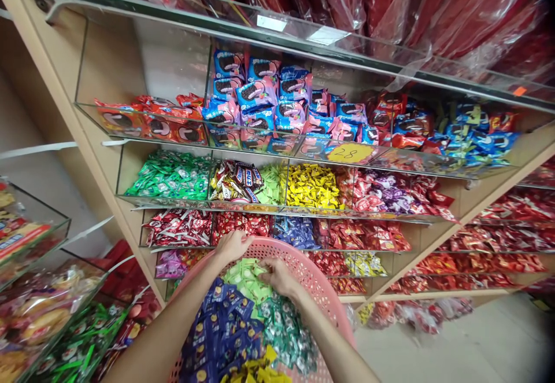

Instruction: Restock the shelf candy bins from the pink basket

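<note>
Green candy point(248, 279) lies loose in the far part of a pink basket point(324, 264), immediately to the left of the right hand point(280, 277), whose bent fingers touch the pile's right edge. Whether those fingers grasp a packet cannot be told. The left hand point(232, 246) is clenched on the basket's far rim, just beyond the pile and to its left, leaving the right hand the nearer of the two. The packets lie jumbled, with no common long axis.

Teal candy point(288, 334) sits on the near side of the right hand, partly beneath its wrist, while blue candy point(217, 328) fills the basket's left side below the left hand. Yellow candy point(255, 373) is nearest the wearer. The forearms flank the heap, the left crossing the basket's left side and the right passing over its right.

Beyond both hands, glass-fronted shelves point(260, 208) rise behind the far rim, bearing sweets in red, purple and green, chocolate bars point(243, 175) and, higher up, cookies point(258, 92) above a yellow tag point(350, 153) marked 28. The rim reaches up against the lower bins in view, with nothing covering the green pile's middle.
</note>
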`<state>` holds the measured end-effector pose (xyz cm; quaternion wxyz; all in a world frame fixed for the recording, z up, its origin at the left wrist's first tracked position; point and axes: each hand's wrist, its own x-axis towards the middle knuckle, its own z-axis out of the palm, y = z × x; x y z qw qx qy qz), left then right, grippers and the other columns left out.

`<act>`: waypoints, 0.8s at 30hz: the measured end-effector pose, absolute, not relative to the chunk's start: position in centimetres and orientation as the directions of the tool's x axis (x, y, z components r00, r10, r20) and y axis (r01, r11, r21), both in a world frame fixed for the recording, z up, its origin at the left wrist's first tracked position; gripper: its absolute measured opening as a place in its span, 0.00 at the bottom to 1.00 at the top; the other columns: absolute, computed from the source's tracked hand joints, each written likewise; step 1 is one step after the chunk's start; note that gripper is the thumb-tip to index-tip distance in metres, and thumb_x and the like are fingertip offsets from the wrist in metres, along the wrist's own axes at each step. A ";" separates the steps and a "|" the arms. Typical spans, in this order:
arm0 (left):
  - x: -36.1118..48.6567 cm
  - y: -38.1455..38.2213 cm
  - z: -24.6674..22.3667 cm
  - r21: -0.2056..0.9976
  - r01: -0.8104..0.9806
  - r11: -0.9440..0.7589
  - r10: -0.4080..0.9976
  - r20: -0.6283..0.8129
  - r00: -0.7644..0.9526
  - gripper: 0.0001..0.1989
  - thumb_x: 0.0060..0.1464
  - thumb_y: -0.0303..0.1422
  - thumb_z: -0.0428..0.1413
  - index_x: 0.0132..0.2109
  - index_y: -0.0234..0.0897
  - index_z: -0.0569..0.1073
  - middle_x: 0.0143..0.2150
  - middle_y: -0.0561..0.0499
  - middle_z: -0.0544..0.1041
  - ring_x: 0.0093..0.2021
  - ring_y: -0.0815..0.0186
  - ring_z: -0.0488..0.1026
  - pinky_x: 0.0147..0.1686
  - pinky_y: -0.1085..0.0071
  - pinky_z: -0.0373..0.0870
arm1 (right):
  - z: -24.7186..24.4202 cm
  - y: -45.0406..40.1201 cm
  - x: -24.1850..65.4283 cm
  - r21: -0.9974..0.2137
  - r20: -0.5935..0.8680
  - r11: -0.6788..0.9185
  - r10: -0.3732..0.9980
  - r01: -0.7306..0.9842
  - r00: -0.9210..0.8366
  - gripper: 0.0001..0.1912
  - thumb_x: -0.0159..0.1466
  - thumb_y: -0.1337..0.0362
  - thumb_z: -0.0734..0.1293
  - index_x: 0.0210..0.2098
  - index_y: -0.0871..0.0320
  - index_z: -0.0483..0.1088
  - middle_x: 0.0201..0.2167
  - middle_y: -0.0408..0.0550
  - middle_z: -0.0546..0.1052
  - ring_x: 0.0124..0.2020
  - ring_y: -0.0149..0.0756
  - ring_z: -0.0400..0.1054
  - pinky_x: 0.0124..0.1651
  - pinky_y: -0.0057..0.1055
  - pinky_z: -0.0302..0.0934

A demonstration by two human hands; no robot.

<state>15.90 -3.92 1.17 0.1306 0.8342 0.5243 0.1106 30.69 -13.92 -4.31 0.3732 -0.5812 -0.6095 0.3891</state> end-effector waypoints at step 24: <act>15.4 -3.5 1.0 0.293 0.856 -0.426 0.902 0.060 0.428 0.23 0.52 0.49 0.39 0.28 0.38 0.70 0.29 0.46 0.75 0.33 0.61 0.72 0.28 0.72 0.59 | -6.4 -13.5 27.8 -0.957 -0.212 -0.188 0.973 0.222 -0.087 0.16 0.44 0.61 0.69 0.25 0.57 0.57 0.12 0.32 0.61 0.14 0.25 0.59 0.18 0.21 0.52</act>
